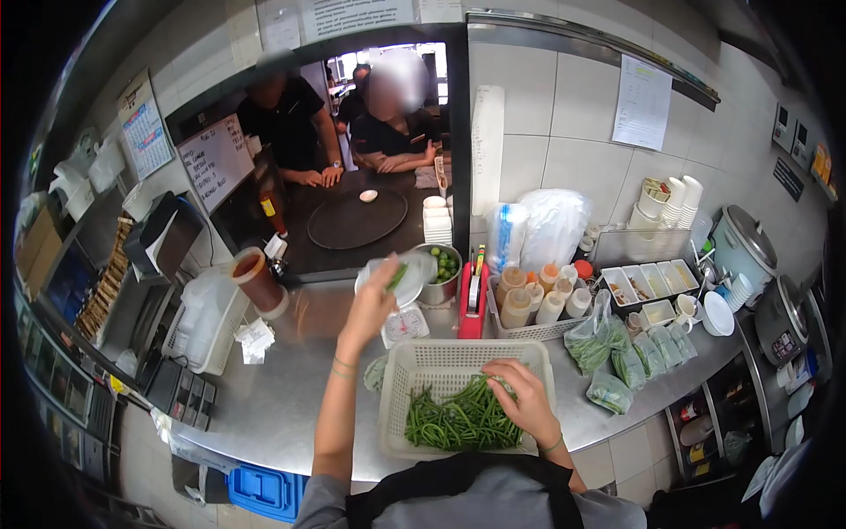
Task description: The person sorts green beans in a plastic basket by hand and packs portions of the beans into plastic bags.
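My left hand point(377, 304), blurred by motion, is raised over the kitchen scale point(405, 325). Its fingers close on a clear plastic bag point(418, 271) with some green beans point(398, 276) showing at the fingertips. Behind the hand, a white weighing bowl point(364, 289) is partly hidden. Loose green beans point(458, 420) lie heaped in a cream perforated basket point(397, 360) right in front of me. Over the basket's right side rests my right hand point(526, 401), its fingers bent and apart at the edge of the heap; nothing is visibly held in it.
Filled bags of greens point(610, 393) lie right of the basket, below squeeze bottles point(550, 307). A red tape dispenser point(473, 304) and a pot of green limes point(443, 271) stand behind. At left are a brown-filled jug point(258, 280) and a white bin point(225, 331). Two people stand beyond the hatch.
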Demonstrator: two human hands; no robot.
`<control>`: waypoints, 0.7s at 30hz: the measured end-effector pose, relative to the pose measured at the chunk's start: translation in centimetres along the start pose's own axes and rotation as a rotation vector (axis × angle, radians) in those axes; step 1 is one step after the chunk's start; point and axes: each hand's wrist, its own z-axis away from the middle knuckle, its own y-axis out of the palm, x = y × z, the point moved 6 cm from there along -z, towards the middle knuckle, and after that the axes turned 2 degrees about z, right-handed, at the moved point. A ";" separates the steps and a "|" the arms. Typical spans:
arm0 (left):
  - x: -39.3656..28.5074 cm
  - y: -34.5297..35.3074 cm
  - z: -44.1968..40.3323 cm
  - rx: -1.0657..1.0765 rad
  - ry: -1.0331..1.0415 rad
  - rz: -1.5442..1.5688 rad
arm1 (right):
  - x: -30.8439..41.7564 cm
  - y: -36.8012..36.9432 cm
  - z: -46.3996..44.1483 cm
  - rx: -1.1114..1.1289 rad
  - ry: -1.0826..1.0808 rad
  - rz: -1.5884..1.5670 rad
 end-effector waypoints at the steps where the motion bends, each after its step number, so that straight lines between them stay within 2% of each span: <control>1: 0.7 1.0 1.1 0.055 0.036 -0.206 | -0.4 0.1 0.2 0.001 0.007 0.004; 2: -0.5 1.5 2.2 0.098 -0.135 -0.261 | -0.9 0.6 0.3 0.067 0.030 0.028; 5: -3.1 3.3 5.6 -0.233 0.033 -0.276 | -3.0 2.7 1.7 0.331 0.093 0.165; 8: -3.1 8.2 9.1 0.021 0.214 -0.440 | -6.6 6.6 5.1 0.725 0.176 0.351; 10: -0.1 11.4 12.5 0.237 0.139 -0.474 | -8.1 8.6 6.8 1.000 0.279 0.396; 13: 7.1 16.2 20.6 0.591 -0.063 -0.618 | -7.3 8.8 6.3 0.864 0.178 0.316; 14: 8.0 16.5 21.8 0.718 -0.141 -0.679 | -7.5 8.8 6.2 0.861 0.193 0.312; 17: 6.5 16.2 22.1 0.861 -0.439 -0.515 | -8.0 8.6 6.4 0.859 0.252 0.323; 21: 3.5 16.0 21.9 1.046 -0.397 -0.522 | -9.7 9.7 7.0 0.848 0.225 0.291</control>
